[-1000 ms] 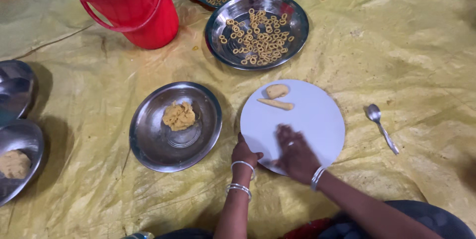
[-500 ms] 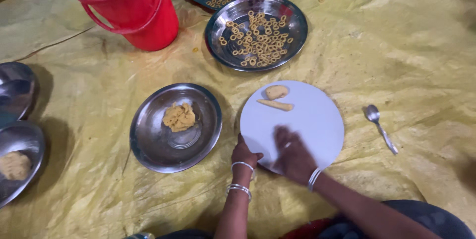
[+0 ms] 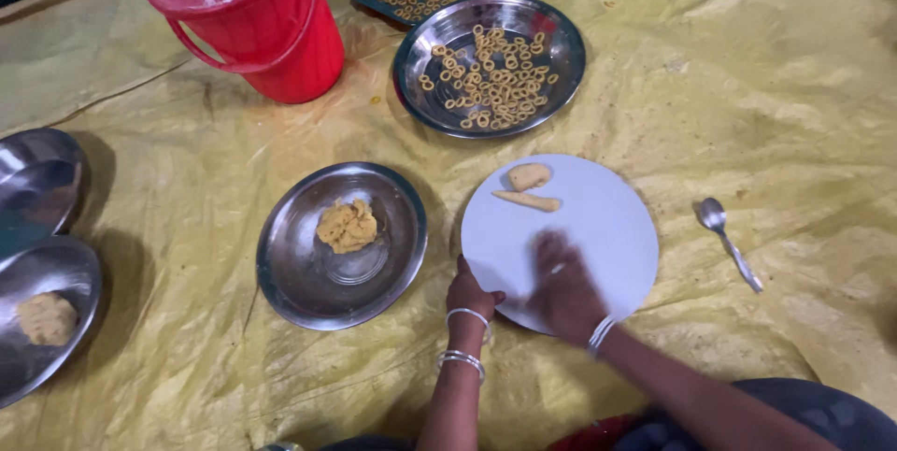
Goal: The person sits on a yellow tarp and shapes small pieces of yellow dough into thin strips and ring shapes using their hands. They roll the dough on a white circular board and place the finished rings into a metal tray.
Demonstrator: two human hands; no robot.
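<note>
- Dough under the right hand (image 3: 563, 294), pressed against the white round board (image 3: 598, 227) near its near edge; the hand is motion-blurred and covers whatever lies beneath, so the piece itself is hidden.
- Right grip: palm down and flat on the board, fingers spread; whether it clasps anything I cannot tell.
- Left hand (image 3: 470, 294): clenched on the board's near-left rim, thumb on top, steadying it; bangles on both wrists.
- Key relation: two shaped pieces lie at the board's far edge, well apart from the right hand and straight ahead of it. A small lump (image 3: 529, 175) sits just behind a tapered dough stick (image 3: 528, 200), nearly touching it.
- Stick's long axis runs left to right across the board, crosswise to the right forearm. Right hand is nearer to it than the left.
- Steel plate (image 3: 285, 264) just left of the board holds the dough lump supply (image 3: 347, 225); left hand is the nearer one to it.
- Far side of the yellow sheet (image 3: 747, 86): steel dish (image 3: 561, 68) full of small dough rings, a tray of more rings behind it, red bucket (image 3: 252, 26) to the left.
- Spoon (image 3: 727, 241) lies right of the board, apart from it.
</note>
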